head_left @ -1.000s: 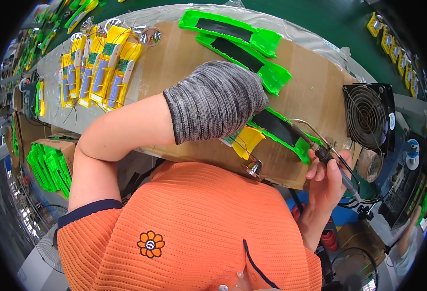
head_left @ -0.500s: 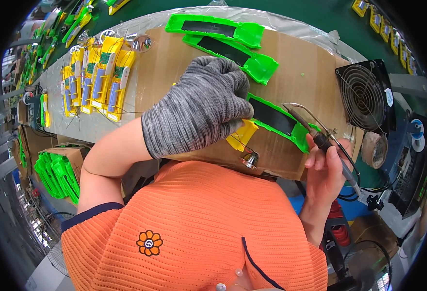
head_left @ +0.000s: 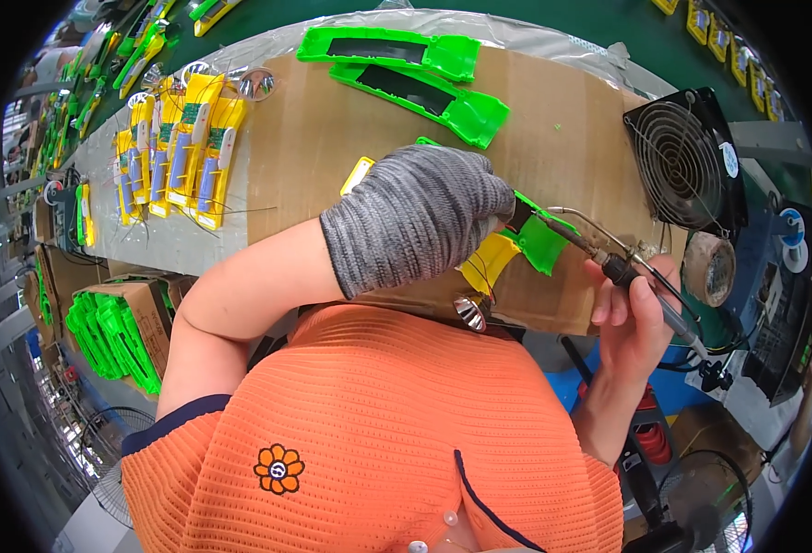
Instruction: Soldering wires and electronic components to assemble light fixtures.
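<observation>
My left hand point(head_left: 424, 217), in a grey knit glove, is closed with its fingers bent down over a green plastic shell point(head_left: 541, 241) with a black strip. Its fingertips are partly hidden; what they pinch I cannot make out. Beneath the glove a yellow plastic holder point(head_left: 491, 262) sticks out, with thin wires and a shiny lamp reflector point(head_left: 470, 314) at its near end. My bare right hand point(head_left: 634, 313) grips a soldering iron point(head_left: 619, 271) with a thin curved metal tube alongside. The iron's tip points left, close to the left fingertips and the shell.
Two green shells point(head_left: 387, 51) lie at the far side of the cardboard sheet point(head_left: 295, 138). Several yellow holders point(head_left: 182, 157) with batteries and wires are grouped at left. A black fan point(head_left: 682, 161) and a tape roll point(head_left: 710, 267) stand at right. A box of green shells point(head_left: 115, 336) sits lower left.
My left hand has moved right and nearer to me, covering more of the green shell. The right hand with the soldering iron has shifted slightly right; its tip is now nearer the left fingertips.
</observation>
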A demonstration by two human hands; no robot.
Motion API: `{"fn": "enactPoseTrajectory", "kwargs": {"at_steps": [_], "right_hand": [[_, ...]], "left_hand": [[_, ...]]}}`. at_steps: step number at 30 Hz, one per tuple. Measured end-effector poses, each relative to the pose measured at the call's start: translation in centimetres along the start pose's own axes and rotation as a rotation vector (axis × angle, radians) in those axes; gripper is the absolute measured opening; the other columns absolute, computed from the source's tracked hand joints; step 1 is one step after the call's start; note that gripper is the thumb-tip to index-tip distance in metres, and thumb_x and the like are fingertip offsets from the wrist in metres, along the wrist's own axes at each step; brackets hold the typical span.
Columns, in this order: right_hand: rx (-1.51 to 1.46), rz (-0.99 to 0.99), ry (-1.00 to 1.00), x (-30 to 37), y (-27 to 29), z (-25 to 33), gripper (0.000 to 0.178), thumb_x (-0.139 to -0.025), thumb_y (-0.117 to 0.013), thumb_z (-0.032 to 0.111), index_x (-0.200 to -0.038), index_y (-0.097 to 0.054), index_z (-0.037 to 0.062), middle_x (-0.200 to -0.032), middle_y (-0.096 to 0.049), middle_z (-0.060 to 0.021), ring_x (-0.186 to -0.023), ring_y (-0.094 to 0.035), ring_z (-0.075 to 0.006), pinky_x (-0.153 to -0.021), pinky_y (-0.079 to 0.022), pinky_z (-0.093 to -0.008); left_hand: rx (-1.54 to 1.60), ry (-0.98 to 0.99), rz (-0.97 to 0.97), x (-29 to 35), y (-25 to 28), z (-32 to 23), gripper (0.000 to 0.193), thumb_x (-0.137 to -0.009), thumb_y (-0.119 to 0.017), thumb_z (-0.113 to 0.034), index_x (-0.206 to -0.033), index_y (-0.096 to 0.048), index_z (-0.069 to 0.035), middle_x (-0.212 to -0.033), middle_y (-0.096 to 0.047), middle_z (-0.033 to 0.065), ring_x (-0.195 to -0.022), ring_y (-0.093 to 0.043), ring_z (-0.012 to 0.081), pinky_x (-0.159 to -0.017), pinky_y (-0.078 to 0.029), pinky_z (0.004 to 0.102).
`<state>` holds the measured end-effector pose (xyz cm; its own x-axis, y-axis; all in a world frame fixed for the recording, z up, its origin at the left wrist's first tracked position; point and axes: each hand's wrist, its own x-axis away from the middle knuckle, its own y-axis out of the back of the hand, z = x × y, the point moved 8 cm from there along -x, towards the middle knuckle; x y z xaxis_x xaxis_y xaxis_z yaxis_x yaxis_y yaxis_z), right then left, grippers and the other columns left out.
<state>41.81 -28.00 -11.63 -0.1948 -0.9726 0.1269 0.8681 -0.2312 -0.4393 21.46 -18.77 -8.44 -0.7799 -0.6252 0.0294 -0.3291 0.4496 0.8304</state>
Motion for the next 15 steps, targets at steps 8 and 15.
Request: {"fn": "enactPoseTrajectory", "kwargs": {"at_steps": [8, 15], "right_hand": [[0.308, 0.059, -0.073, -0.4, -0.1, 1.1, 0.015, -0.086, -0.061, -0.005, -0.095, -0.049, -0.001, -0.074, -0.061, -0.0099, -0.054, -0.055, -0.0107, -0.052, -0.05, -0.0269], [0.335, 0.126, -0.127, -1.1, -0.9, 0.9, 0.015, -0.086, -0.063, -0.003, -0.094, -0.052, -0.0012, -0.073, -0.061, -0.0082, -0.056, -0.057, -0.0103, -0.053, -0.047, -0.0234]], "left_hand": [[-0.202, 0.069, 0.18, -1.2, -1.7, -0.4, 0.015, -0.085, -0.061, -0.018, -0.091, -0.072, -0.012, -0.08, -0.063, 0.0099, -0.076, -0.065, 0.0296, -0.068, -0.052, 0.0412], [-0.227, 0.103, 0.167, -1.3, -1.5, -0.4, 0.014, -0.084, -0.061, -0.018, -0.091, -0.072, -0.012, -0.079, -0.063, 0.0094, -0.075, -0.065, 0.0293, -0.069, -0.052, 0.041]]}}
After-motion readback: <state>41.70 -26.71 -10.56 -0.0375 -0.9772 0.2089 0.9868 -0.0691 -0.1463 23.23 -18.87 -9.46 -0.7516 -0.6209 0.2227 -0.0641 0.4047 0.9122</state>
